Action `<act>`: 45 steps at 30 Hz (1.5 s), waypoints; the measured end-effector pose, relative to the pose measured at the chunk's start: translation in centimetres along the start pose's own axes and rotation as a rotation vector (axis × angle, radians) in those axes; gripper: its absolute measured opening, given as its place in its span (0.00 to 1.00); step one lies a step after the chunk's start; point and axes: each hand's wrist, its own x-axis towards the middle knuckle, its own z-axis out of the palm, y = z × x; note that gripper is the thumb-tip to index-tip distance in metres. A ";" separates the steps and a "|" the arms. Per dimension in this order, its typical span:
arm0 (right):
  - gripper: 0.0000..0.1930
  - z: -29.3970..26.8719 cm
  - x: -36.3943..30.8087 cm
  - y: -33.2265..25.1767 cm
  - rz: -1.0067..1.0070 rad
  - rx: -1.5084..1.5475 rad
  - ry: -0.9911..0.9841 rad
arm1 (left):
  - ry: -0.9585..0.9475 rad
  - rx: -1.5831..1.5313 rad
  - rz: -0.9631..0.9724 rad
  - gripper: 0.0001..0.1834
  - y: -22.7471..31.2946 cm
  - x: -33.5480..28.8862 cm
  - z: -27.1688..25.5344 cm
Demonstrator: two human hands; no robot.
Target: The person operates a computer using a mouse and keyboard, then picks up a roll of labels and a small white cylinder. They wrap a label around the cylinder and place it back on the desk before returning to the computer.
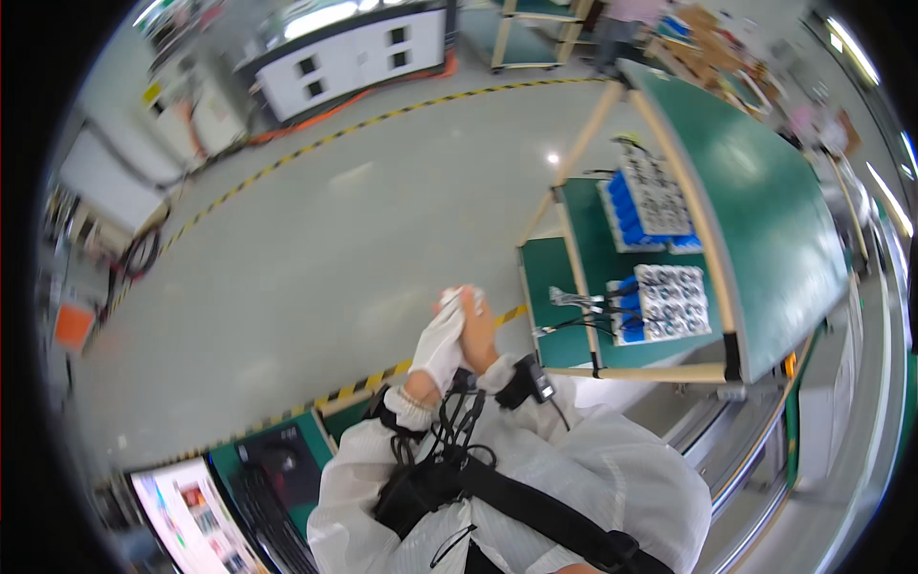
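Observation:
Both hands meet in front of my body, above the floor. My left hand (439, 346) wears a white glove, with a bare strip of wrist below it. My right hand (479, 337) looks bare along its back and is pressed against the left one. The fingers of both are closed together near the top, where some white cloth shows between them. Blur and overlap hide whether anything else is held there. A black strap with a small device (537, 379) circles my right wrist.
To the right stands a green-topped rack (794, 230) with a pale tubular frame. Its lower shelf carries blue-and-white cell packs (672, 304) with black cables. At the lower left are a monitor (196, 517) and a black keyboard (270, 512). Yellow-black tape (368, 383) marks the floor (316, 268).

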 end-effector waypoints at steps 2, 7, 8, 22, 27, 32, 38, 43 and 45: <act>0.19 -0.4 1.6 -1.3 -0.025 -0.102 -0.111 | -0.069 0.069 0.037 0.22 2.8 -2.2 -0.3; 0.16 -0.3 10.4 -7.6 0.149 -0.337 -0.296 | -0.012 0.308 -0.036 0.24 9.7 -10.7 -4.6; 0.14 1.1 9.8 -8.0 0.396 -0.366 -0.466 | 0.075 0.312 -0.009 0.26 9.7 -13.3 -6.5; 0.14 -4.9 2.9 9.3 0.108 -1.932 -2.487 | 0.948 0.018 0.525 0.26 -4.3 -34.8 -5.8; 0.15 -3.0 5.1 10.7 -0.131 -1.623 -2.668 | 1.209 -0.149 0.703 0.24 -8.7 -36.3 -4.3; 0.15 4.1 1.9 8.9 -0.125 -1.795 -2.819 | 1.364 -0.315 0.847 0.20 -10.7 -36.9 -4.1; 0.16 4.3 -1.7 6.8 -0.063 -1.920 -2.863 | 1.483 -0.381 0.895 0.18 -11.7 -38.2 -5.4; 0.15 4.5 -1.9 7.2 -0.001 -1.861 -2.928 | 1.513 -0.400 0.937 0.17 -11.1 -39.6 -7.3; 0.15 4.6 -2.0 7.8 0.034 -1.841 -2.950 | 1.510 -0.361 0.922 0.16 -10.9 -39.9 -9.2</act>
